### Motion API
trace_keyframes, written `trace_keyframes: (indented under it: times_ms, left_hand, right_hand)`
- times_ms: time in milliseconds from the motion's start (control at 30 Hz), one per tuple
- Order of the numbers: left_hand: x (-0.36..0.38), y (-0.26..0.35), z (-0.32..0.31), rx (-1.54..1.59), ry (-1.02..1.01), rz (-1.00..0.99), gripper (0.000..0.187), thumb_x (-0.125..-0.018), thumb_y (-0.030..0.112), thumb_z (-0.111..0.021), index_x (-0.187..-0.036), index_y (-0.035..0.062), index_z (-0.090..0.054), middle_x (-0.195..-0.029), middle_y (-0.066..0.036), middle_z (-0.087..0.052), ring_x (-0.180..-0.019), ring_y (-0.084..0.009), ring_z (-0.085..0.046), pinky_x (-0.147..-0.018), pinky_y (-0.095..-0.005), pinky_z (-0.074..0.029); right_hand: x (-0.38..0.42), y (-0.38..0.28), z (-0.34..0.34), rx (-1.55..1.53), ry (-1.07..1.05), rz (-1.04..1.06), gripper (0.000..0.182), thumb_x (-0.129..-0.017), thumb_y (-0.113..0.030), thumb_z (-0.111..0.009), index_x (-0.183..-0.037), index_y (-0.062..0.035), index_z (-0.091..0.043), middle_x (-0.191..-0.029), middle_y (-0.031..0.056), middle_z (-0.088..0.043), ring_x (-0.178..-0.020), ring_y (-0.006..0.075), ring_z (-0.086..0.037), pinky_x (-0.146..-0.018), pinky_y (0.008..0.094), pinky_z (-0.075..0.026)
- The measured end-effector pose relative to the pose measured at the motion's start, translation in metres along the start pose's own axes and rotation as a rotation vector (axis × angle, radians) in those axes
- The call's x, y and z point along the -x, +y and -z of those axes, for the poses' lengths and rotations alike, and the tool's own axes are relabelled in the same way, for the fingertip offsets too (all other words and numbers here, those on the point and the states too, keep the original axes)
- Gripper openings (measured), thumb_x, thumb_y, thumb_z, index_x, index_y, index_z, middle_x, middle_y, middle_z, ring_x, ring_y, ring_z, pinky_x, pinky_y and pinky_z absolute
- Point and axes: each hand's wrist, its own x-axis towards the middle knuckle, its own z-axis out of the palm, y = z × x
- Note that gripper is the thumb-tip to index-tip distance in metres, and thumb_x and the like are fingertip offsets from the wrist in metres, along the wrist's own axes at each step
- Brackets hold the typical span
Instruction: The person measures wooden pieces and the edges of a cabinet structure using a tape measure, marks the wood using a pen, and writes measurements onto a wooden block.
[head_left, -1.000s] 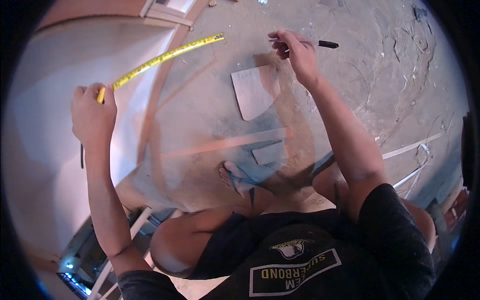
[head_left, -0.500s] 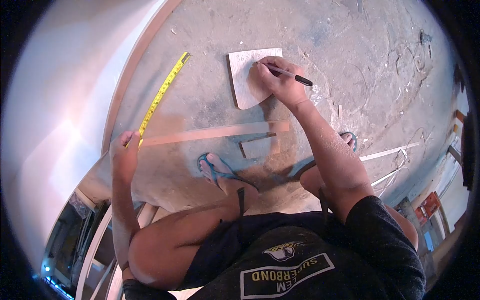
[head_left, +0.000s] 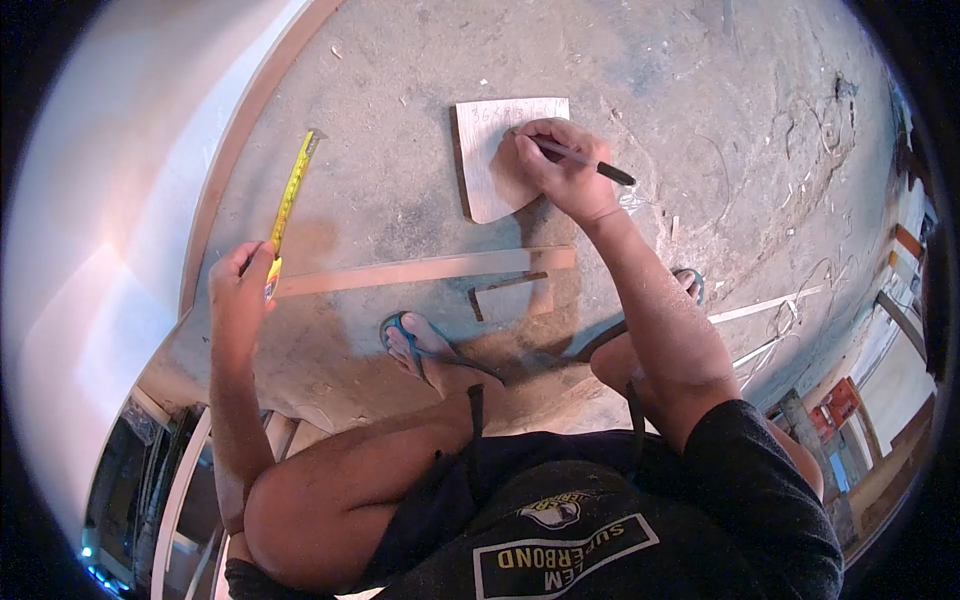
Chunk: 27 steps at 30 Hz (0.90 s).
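Note:
My right hand [head_left: 568,170] is closed on a pen [head_left: 580,158] with a black cap end, its tip on a pale wooden board [head_left: 488,180]. Handwritten figures run along the board's top edge, partly behind my fingers. At the left, my left hand [head_left: 243,285] grips a tape measure [head_left: 272,277], whose case is mostly hidden in the palm. The tape's yellow blade [head_left: 293,190] sticks out upward over the floor, its end free.
A long wooden strip [head_left: 420,270] lies across the floor before my feet, beside a small wood offcut [head_left: 513,297]. A white panel with a brown edge [head_left: 230,150] stands left. Thin strips and an orange object [head_left: 836,405] are at the right.
The yellow blade is shorter and its free end has come lower and left. My left hand has shifted slightly left. My right hand still has the pen at the board.

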Motion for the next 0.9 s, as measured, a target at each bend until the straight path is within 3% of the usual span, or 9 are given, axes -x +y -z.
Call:
trace_keyframes:
  times_ms: [167, 267, 367, 467, 567, 600, 733, 833, 900]
  left_hand:
    - [-0.002, 0.000, -0.006, 0.077, -0.058, 0.004, 0.036, -0.100, 0.035, -0.064, -0.110, 0.0024, -0.072, -0.089, -0.003, -0.067, -0.074, -0.0092, -0.061, -0.056, -0.0260, -0.051]
    - [0.000, -0.002, -0.011, 0.105, -0.072, 0.052, 0.035, -0.101, 0.035, -0.063, -0.110, 0.0026, -0.072, -0.088, -0.003, -0.067, -0.073, -0.0096, -0.061, -0.055, -0.0265, -0.052]
    - [-0.002, -0.007, -0.014, 0.187, -0.100, 0.082, 0.035, -0.100, 0.035, -0.063, -0.110, 0.0028, -0.072, -0.089, -0.005, -0.069, -0.073, -0.0110, -0.063, -0.054, -0.0273, -0.053]
    - [-0.001, -0.010, -0.020, 0.258, -0.109, 0.119, 0.035, -0.100, 0.034, -0.063, -0.111, 0.0026, -0.071, -0.090, -0.006, -0.070, -0.075, -0.0123, -0.066, -0.053, -0.0275, -0.054]
    - [0.000, -0.008, -0.023, 0.308, -0.128, 0.124, 0.033, -0.099, 0.035, -0.064, -0.112, 0.0053, -0.068, -0.090, -0.005, -0.070, -0.074, -0.0124, -0.067, -0.053, -0.0284, -0.053]
    - [0.000, -0.009, -0.023, 0.322, -0.142, 0.122, 0.032, -0.099, 0.036, -0.064, -0.112, 0.0068, -0.068, -0.089, -0.005, -0.071, -0.074, -0.0123, -0.068, -0.053, -0.0289, -0.053]
    - [-0.002, -0.010, -0.024, 0.351, -0.178, 0.126, 0.030, -0.099, 0.035, -0.063, -0.109, 0.0068, -0.067, -0.089, -0.005, -0.070, -0.074, -0.0128, -0.068, -0.053, -0.0292, -0.053]
    - [-0.001, -0.008, -0.025, 0.366, -0.184, 0.123, 0.028, -0.099, 0.034, -0.062, -0.107, 0.0071, -0.066, -0.087, -0.005, -0.070, -0.073, -0.0125, -0.068, -0.052, -0.0289, -0.052]
    - [-0.001, -0.007, -0.025, 0.374, -0.193, 0.119, 0.027, -0.100, 0.033, -0.062, -0.106, 0.0075, -0.066, -0.085, -0.004, -0.069, -0.073, -0.0121, -0.067, -0.052, -0.0285, -0.052]
  right_hand:
    - [-0.001, -0.002, 0.000, 0.041, 0.005, 0.017, 0.018, -0.094, -0.016, -0.075, -0.103, -0.0006, -0.075, -0.089, 0.0077, -0.076, -0.081, 0.0120, -0.072, -0.074, 0.0279, -0.058]
    - [0.001, 0.001, -0.006, -0.257, 0.050, -0.168, 0.019, -0.090, -0.019, -0.075, -0.096, -0.0010, -0.075, -0.089, 0.0119, -0.078, -0.080, 0.0162, -0.075, -0.075, 0.0303, -0.060]
    - [0.005, -0.004, -0.005, -0.309, 0.138, -0.170, 0.017, -0.090, -0.016, -0.074, -0.095, -0.0002, -0.074, -0.086, 0.0100, -0.077, -0.079, 0.0123, -0.073, -0.073, 0.0278, -0.059]
    - [0.016, -0.012, -0.015, -0.317, 0.122, -0.172, 0.014, -0.092, -0.010, -0.075, -0.098, 0.0019, -0.072, -0.087, 0.0013, -0.072, -0.081, 0.0065, -0.065, -0.073, 0.0225, -0.054]
    - [0.021, -0.018, -0.021, -0.238, 0.119, -0.192, 0.014, -0.092, -0.010, -0.076, -0.097, 0.0013, -0.071, -0.087, 0.0018, -0.073, -0.080, 0.0064, -0.066, -0.073, 0.0228, -0.054]
    - [0.020, -0.018, -0.025, -0.193, 0.148, -0.098, 0.014, -0.091, -0.010, -0.077, -0.097, 0.0010, -0.072, -0.087, 0.0042, -0.074, -0.080, 0.0070, -0.067, -0.072, 0.0241, -0.056]
    - [0.012, -0.023, -0.038, -0.100, 0.178, -0.046, 0.016, -0.086, -0.019, -0.077, -0.093, -0.0049, -0.074, -0.083, 0.0118, -0.075, -0.076, 0.0217, -0.076, -0.069, 0.0316, -0.060]
    - [0.008, -0.023, -0.043, -0.060, 0.135, 0.013, 0.016, -0.089, -0.014, -0.078, -0.096, -0.0001, -0.073, -0.086, 0.0096, -0.075, -0.078, 0.0124, -0.072, -0.071, 0.0274, -0.058]
    - [0.007, -0.025, -0.041, 0.004, 0.120, 0.040, 0.016, -0.089, -0.015, -0.078, -0.095, -0.0007, -0.073, -0.086, 0.0107, -0.076, -0.077, 0.0143, -0.074, -0.070, 0.0280, -0.059]
